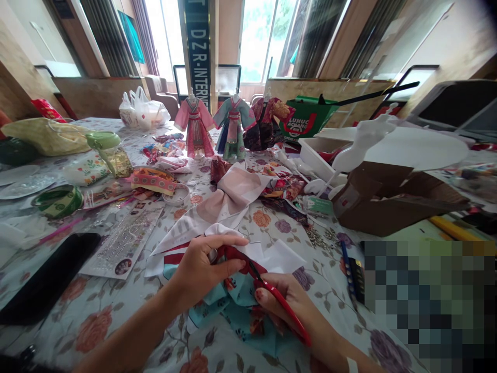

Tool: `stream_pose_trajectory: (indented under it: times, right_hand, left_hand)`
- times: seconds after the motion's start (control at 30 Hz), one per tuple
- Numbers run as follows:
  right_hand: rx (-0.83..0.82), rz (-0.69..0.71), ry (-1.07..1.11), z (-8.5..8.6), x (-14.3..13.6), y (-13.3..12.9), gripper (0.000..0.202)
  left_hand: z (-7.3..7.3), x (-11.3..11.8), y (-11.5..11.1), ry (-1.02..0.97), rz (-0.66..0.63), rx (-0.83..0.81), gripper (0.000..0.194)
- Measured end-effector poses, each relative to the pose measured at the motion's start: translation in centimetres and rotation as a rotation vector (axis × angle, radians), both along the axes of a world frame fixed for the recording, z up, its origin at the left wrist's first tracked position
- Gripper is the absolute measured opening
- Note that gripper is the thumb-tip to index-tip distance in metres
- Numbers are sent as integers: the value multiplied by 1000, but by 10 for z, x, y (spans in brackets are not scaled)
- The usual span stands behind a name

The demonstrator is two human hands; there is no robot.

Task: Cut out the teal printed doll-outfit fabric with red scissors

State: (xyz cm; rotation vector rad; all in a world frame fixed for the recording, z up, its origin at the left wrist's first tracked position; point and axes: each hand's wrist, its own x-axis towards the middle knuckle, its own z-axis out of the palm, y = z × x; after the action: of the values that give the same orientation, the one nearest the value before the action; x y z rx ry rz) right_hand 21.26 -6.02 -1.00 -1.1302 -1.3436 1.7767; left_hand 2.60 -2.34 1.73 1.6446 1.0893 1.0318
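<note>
Between my thumb and fingers, my left hand (pixel 209 264) pinches the dark red edge of a printed fabric (pixel 244 290), light blue with small dark and red motifs. My right hand (pixel 281 305) is closed around red-handled scissors (pixel 285 305), whose dark blades point up and left against the held edge. Whether the blades are parted is hard to make out. Part of the fabric hangs below both hands in folds. White fabric pieces (pixel 225 202) lie just beyond my hands, some with red stripes.
Small dresses on stands, a pink one (pixel 194 127) among them, stand at the back. A cardboard box (pixel 388 202) and white tray (pixel 326 155) sit to the right. At left lie a black phone-like slab (pixel 50 274), green tape roll (pixel 58 201) and bottle (pixel 112 153).
</note>
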Motion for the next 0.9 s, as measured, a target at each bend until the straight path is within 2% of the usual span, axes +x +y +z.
stream_pose_trajectory:
  times: [0.17,0.47,0.67,0.9]
  right_hand:
    - [-13,12,-17,0,0,-1,54]
    - [-4,-9,-25,5,-2,1,55]
    - [16,10,-19,7,-2,0,53]
    - [21,20,-25,5,-1,0,52]
  left_hand:
    - [0,-1,-1,-6,-29,-14,27]
    - [-1,3,-2,15,50,47,26]
    - [-1,4,-3,16,-16,-29,27]
    - [-2,4,-3,-14,-26,-76,27]
